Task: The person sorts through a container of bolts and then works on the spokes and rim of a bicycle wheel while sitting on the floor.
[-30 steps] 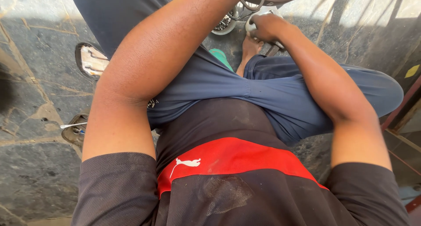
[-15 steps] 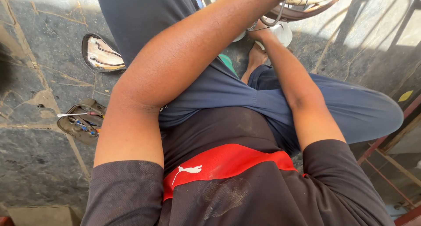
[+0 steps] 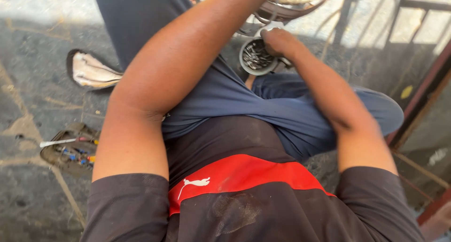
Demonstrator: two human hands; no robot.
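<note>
Head view: person seated on the stone floor (image 3: 33,96), looking down past their own torso. Right hand (image 3: 278,41) sits on the rim of a small round tin (image 3: 256,57) full of small dark metal bits, fingers curled over its far edge, grip closed on the tin. The tin is between the knees, just below a bicycle wheel (image 3: 286,4). Left arm reaches up past the top edge; left hand out of view. A sandal (image 3: 91,73) and a tray of small tools (image 3: 70,150) lie on the floor to the left.
</note>
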